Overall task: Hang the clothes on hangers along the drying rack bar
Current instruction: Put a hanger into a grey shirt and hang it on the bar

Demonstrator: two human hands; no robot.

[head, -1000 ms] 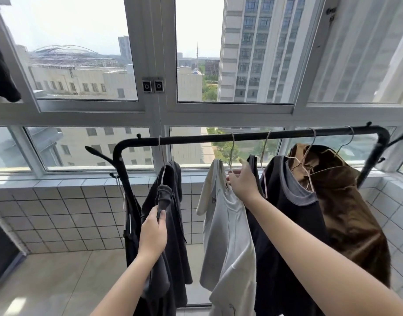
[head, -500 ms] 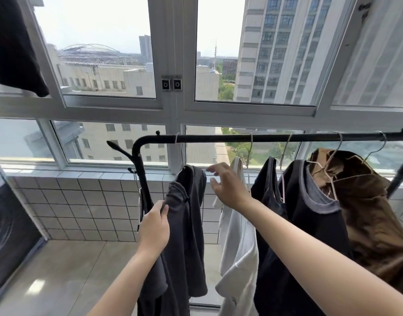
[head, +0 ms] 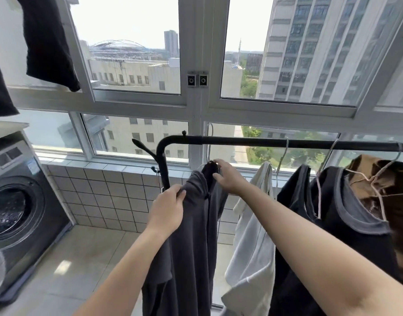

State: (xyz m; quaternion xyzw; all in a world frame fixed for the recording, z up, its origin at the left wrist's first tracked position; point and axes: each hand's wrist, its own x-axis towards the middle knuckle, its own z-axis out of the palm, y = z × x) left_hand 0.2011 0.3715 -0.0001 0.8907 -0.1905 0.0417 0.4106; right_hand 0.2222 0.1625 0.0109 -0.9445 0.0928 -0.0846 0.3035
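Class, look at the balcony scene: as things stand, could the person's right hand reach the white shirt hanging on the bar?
Probably yes. The right hand is at the top of the dark grey garment, and the white shirt hangs next along the rack bar on that hand's side, with nothing between them.

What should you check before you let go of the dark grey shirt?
1. Hanger hook over the bar: ok.
2. Left hand holding the grey shirt: ok.
3. Right hand at the shirt's top: ok.
4. Shirt sitting evenly on its hanger: cannot tell, the cloth is bunched.
5. Gap to the white shirt: ok.
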